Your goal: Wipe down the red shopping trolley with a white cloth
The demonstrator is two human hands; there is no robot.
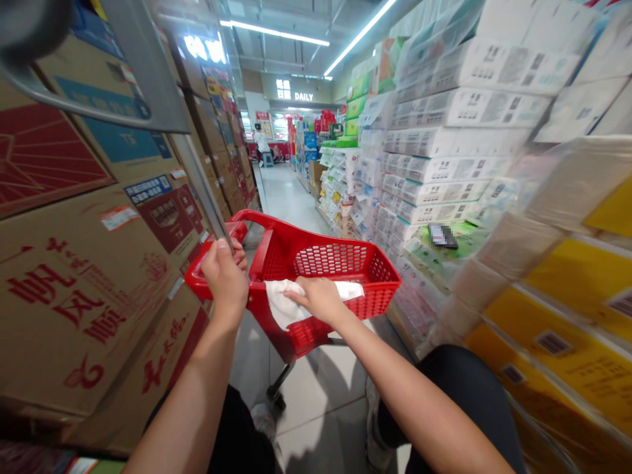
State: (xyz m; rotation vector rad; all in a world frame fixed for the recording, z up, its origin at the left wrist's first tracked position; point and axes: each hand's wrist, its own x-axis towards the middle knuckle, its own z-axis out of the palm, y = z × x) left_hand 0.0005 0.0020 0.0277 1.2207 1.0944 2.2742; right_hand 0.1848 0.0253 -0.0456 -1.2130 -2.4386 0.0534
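A red plastic shopping basket (309,342) with perforated walls sits in front of me on a wheeled frame. My left hand (224,275) is wrapped around the grey metal pole (201,181) that rises beside its left end. Over the basket's near rim lies a white cloth (282,307). My right hand (320,297) presses and pinches this cloth against the rim, its fingers partly bent. At the upper left, close to the camera, the grey handle (103,115) at the pole's top is blurred.
Stacked cardboard cartons (74,296) line the left. On the right stand piles of wrapped tissue packs (459,125) and yellow packages (567,296). A dark phone-like device (443,236) lies on a green pack. Tiled aisle floor (284,191) leads towards a person (261,138) far off.
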